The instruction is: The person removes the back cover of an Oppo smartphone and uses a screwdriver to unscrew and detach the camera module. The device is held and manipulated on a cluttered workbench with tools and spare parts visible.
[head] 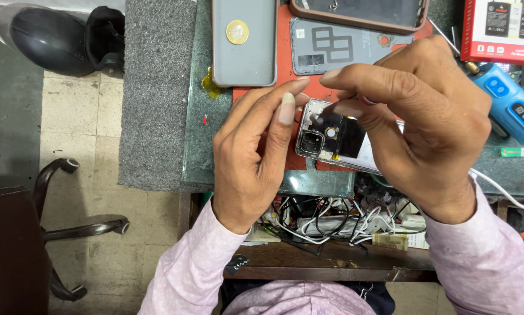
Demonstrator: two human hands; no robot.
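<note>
Head view: opened phone (332, 137) lies lengthwise left-right, camera end left.

Red-and-white rectangular box (502, 29) top right corner; small green-white label strip (514, 151) on glass at right edge.

The opened phone (332, 137) lay back-up on the orange mat (285, 64) at the centre of the glass tabletop (195, 151), its camera block and black inner cover exposed. The left hand (253, 160) steadied the phone's nine-o'clock edge with thumb and forefinger. The right hand (425, 122) hovered over it from three o'clock, its grip pinched around a small tool whose tip met the phone near the top edge. At twelve o'clock sat a grey phone case (244, 52) bearing a coin (237, 31), beside a detached back panel (343, 49). A blue tool (510, 102) rested at two o'clock. Tangled cables (338, 221) filled the shelf at six o'clock.
</note>
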